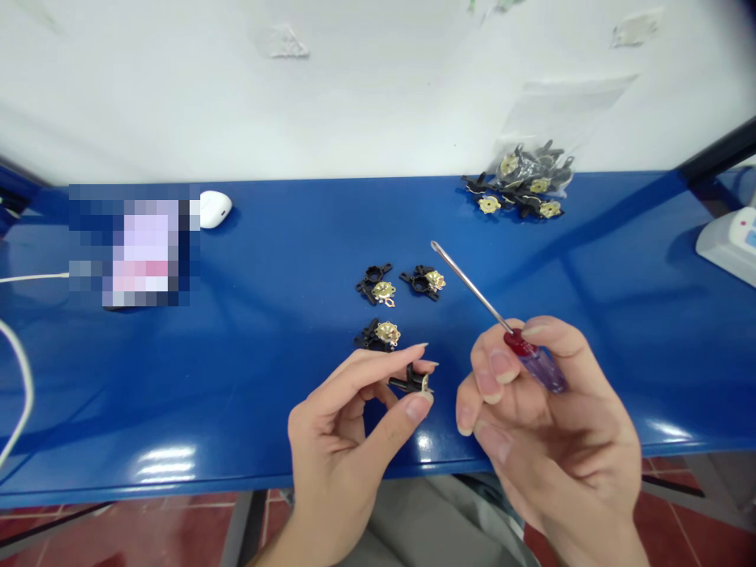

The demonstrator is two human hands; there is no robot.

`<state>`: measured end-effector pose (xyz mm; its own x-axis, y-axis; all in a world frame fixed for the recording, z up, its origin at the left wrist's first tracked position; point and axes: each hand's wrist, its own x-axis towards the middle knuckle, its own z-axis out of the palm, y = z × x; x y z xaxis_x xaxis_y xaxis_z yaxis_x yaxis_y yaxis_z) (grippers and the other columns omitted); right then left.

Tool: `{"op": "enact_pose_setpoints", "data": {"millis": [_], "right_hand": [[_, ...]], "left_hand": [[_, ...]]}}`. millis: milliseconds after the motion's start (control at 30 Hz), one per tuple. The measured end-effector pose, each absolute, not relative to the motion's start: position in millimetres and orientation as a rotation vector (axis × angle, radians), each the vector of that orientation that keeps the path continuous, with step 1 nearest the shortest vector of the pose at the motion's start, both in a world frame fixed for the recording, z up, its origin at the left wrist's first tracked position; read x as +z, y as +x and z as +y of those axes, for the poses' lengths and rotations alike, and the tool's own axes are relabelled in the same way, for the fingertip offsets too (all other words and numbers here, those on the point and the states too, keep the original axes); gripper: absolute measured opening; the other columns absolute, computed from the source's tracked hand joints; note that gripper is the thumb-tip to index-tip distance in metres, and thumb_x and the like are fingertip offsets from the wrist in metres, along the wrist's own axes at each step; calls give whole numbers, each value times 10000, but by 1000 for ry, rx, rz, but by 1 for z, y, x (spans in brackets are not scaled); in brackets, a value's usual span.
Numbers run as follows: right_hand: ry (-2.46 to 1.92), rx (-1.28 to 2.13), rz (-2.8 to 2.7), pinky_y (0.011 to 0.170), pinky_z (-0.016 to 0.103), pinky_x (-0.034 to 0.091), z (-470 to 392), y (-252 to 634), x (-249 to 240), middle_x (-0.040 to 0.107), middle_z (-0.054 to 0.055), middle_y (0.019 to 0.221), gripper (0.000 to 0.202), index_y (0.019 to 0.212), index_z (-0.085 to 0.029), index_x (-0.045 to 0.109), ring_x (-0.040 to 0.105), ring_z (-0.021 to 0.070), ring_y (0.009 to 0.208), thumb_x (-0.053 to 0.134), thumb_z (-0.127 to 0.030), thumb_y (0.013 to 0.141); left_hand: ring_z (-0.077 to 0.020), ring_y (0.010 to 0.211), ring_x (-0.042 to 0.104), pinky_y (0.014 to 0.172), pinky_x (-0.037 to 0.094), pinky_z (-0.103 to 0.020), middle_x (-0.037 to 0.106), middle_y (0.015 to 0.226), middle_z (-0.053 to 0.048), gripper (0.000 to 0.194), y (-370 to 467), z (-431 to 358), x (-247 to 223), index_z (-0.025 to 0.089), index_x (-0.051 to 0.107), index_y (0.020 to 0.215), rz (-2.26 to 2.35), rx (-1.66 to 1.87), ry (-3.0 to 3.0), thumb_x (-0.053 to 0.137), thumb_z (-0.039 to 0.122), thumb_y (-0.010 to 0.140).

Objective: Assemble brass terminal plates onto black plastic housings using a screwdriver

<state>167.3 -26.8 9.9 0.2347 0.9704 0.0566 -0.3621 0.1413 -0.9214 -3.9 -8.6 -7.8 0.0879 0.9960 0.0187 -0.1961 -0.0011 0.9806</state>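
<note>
Toward six o'clock, the left hand (346, 429) pinches a small black part (416, 382) between thumb and fingers, the gap only as wide as the part. At four o'clock, the right hand (549, 429) holds a screwdriver (523, 344) in curled fingers, shaft aimed toward half past ten. Just beyond the part, black-and-brass pieces (387, 332) lie on the blue table (265, 315); a plastic bag (558, 114) sits at two o'clock.
</note>
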Motion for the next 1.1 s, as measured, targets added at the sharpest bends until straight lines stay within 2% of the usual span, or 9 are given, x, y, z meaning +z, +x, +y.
{"op": "enact_pose_setpoints", "data": {"millis": [100,267,400,467,633,733,900,1100], "right_hand": [[-977,1141,-855,715,273,683,-30,171,6,701,19,1010,511,1374,-430,839,670,171,823,844,-127,962],[-1087,1084,-927,913,328,657,-33,179,-2,716,37,1141,456,1432,-392,823,696,195,982,810,-170,1034],[-1347,824,-1031,871,334,585,-26,187,1,755,33,1171,229,1319,-398,888,694,206,1032,732,-337,1164],[-1498,643,-1109,896,368,577,-22,193,4,801,30,1188,218,1270,-383,905,724,223,1059,701,-378,1194],[-1800,185,-1311,992,478,587,-15,213,1,863,73,1238,295,1373,-306,865,784,297,1106,653,-427,1207],[-1932,33,-1340,952,510,557,-13,221,-6,842,112,1262,351,1437,-270,827,736,310,1019,648,-448,1193],[-1961,65,-1431,885,484,536,-11,224,-15,762,120,1197,304,1337,-248,844,671,268,902,674,-436,1170],[-1923,104,-1476,986,546,554,-12,219,-14,752,153,1287,306,1341,-257,837,720,342,1126,642,-433,1186]], "left_hand": [[-147,993,834,806,665,-163,932,1148,-16,343,-3,-9,-8,403,963,1319,1001,1243,1096,960,191,1049],[-125,854,863,814,737,-168,957,1168,-17,320,-2,-9,-10,380,965,1313,998,1250,1022,958,194,1052],[-209,1001,943,891,791,-237,968,1190,-22,294,-1,-10,-9,372,964,1289,989,1246,973,957,192,1056],[-230,1031,952,884,802,-248,970,1194,-25,278,-1,-10,-8,355,964,1270,977,1255,948,953,177,1057],[-283,1097,959,837,826,-288,960,1267,-40,335,1,-10,-4,342,932,1371,880,1267,856,852,130,1124],[-294,1086,962,817,827,-285,957,1269,-51,349,1,-9,-4,334,920,1407,869,1274,839,844,134,1131],[-296,1049,965,778,824,-282,957,1222,-64,271,2,-8,-5,299,937,1345,895,1257,825,852,160,1129],[-228,940,947,711,782,-231,961,1173,-43,270,-1,-10,-6,337,944,1321,937,1230,897,849,173,1129]]}}
